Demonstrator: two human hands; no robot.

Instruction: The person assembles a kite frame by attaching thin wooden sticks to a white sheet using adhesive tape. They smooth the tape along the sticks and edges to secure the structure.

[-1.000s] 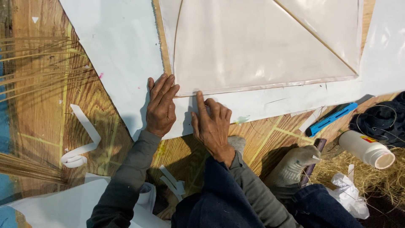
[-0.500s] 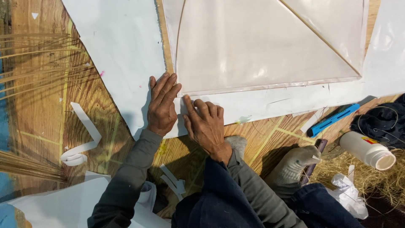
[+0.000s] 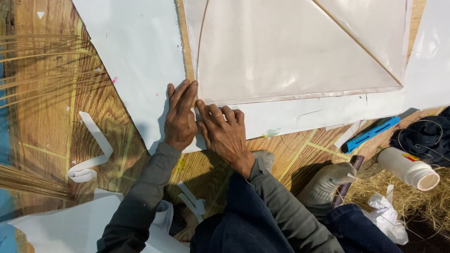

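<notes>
On the wooden floor (image 3: 56,126), your left hand (image 3: 180,117) and right hand (image 3: 225,131) lie flat, fingers together, holding nothing, pressing the white paper sheet (image 3: 140,61) at the translucent kite's (image 3: 290,51) lower-left corner.

The large translucent plastic sheet (image 3: 290,51) looks smooth and glossy, catching soft glare; the white paper sheets (image 3: 136,61) under it are matt and smooth; the wooden floor boards (image 3: 56,117) show rough, streaked grain; the thin pale sticks (image 3: 42,61) at the floor's left edge look dry and fibrous; the blue plastic utility knife (image 3: 370,134) is glossy; the white plastic bottle (image 3: 407,167) is dull.
</notes>
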